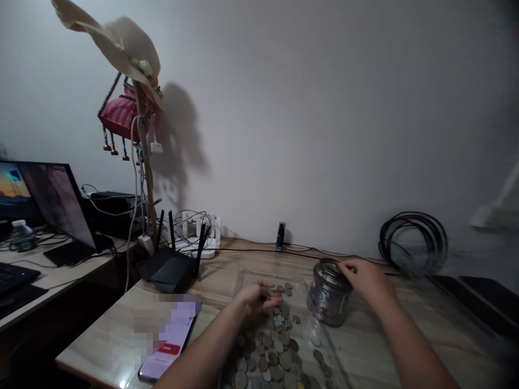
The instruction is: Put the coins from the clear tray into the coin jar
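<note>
A pile of mixed coins [275, 356] lies on a clear plastic sheet [247, 281] on the wooden table. My left hand [256, 301] hovers over the far end of the pile with its fingers curled around a coin or two. To the right stands a glass jar [329, 294], slightly tilted toward me. My right hand [363, 277] rests on the jar's rim with its fingertips at the opening.
A phone [168, 346] lies lit near the table's left front edge. A black router [170, 267] and a white power strip [198, 243] sit at the back left, a coil of black cable [413, 240] at the back right. A monitor [52, 200] stands on the desk to the left.
</note>
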`<action>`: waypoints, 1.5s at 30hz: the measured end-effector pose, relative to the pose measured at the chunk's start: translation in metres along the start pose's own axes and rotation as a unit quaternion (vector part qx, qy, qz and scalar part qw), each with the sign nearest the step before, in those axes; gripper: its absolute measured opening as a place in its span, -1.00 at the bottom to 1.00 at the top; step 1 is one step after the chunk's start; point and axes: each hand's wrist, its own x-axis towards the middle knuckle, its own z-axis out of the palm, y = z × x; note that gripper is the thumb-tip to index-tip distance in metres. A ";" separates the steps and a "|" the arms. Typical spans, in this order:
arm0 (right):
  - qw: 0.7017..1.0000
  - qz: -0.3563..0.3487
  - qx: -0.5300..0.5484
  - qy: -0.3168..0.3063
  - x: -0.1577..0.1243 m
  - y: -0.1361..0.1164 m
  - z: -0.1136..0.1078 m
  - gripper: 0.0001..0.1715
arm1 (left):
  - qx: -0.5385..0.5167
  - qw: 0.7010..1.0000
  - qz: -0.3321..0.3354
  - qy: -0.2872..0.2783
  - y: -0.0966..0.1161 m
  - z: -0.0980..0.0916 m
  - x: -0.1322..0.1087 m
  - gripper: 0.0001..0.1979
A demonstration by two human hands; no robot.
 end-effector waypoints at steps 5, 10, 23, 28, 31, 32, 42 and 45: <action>0.991 0.050 -0.056 -0.110 0.015 -0.007 0.002 -0.72 | -0.023 0.999 0.024 0.002 0.001 0.000 -0.002 -0.57; 0.999 0.035 0.004 0.020 -0.001 -0.037 -0.006 -0.64 | -0.067 0.998 0.010 -0.021 0.002 -0.004 0.000 -0.72; 0.936 -0.226 0.161 -0.216 -0.082 -0.114 0.065 -0.76 | -0.061 0.983 -0.026 -0.174 0.002 -0.007 -0.003 -0.54; 0.960 -0.152 0.149 -0.180 -0.066 -0.102 0.036 -0.78 | -0.027 0.978 -0.045 -0.201 0.000 -0.008 -0.003 -0.56; 0.985 -0.055 0.157 -0.052 -0.030 -0.074 0.004 -0.69 | -0.032 0.984 -0.026 -0.175 0.001 -0.009 -0.003 -0.60; 0.992 -0.014 0.125 -0.009 -0.017 -0.062 -0.004 -0.68 | -0.039 0.987 -0.012 -0.156 0.002 -0.009 -0.002 -0.63; 0.980 0.068 -0.109 -0.150 0.018 -0.029 -0.014 -0.75 | -0.086 0.990 0.014 -0.110 0.002 -0.011 0.001 -0.68; 0.995 0.032 -0.080 -0.057 -0.002 -0.061 -0.021 -0.68 | -0.132 0.984 0.035 -0.117 0.006 -0.008 -0.004 -0.55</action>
